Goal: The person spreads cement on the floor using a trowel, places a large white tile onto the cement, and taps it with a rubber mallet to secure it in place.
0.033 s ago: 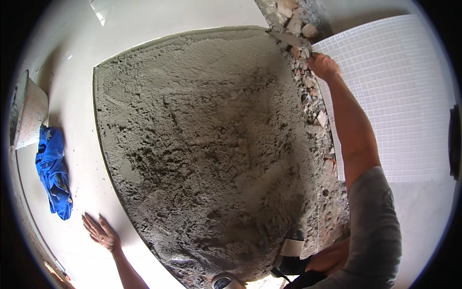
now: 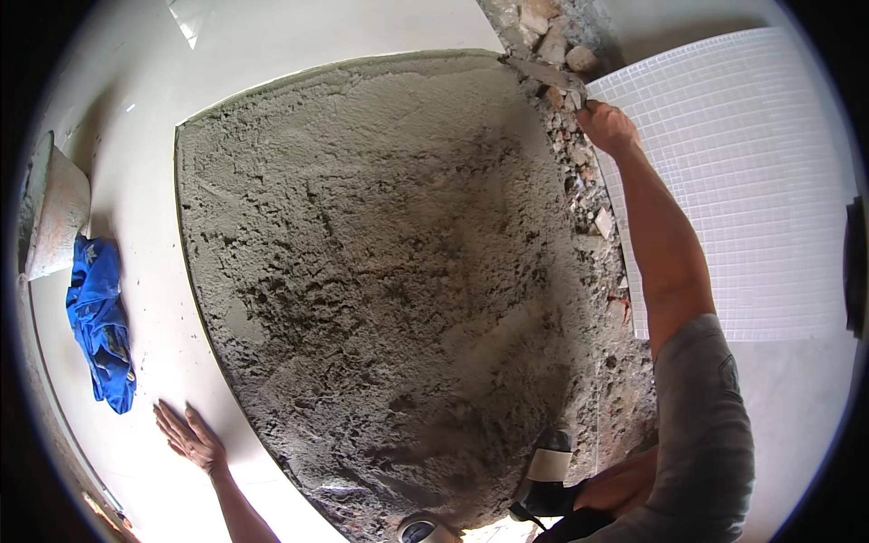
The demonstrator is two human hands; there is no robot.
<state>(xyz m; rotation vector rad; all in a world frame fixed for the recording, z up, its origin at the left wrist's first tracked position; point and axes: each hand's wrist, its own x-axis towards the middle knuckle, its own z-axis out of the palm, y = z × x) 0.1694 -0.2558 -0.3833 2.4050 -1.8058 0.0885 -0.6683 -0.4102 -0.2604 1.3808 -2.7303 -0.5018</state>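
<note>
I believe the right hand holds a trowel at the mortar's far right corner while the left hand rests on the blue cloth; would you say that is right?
Not quite: the left hand rests on the pale floor, apart from the blue cloth, as the head view shows. The right hand does hold a trowel at the far right corner of the mortar.

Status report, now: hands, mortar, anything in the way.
Right hand gripping trowel at far right corner of mortar. Left hand palm-down on pale floor, holding nothing. Mortar rough, pitted mid-patch. Rubble along its right edge.
</note>
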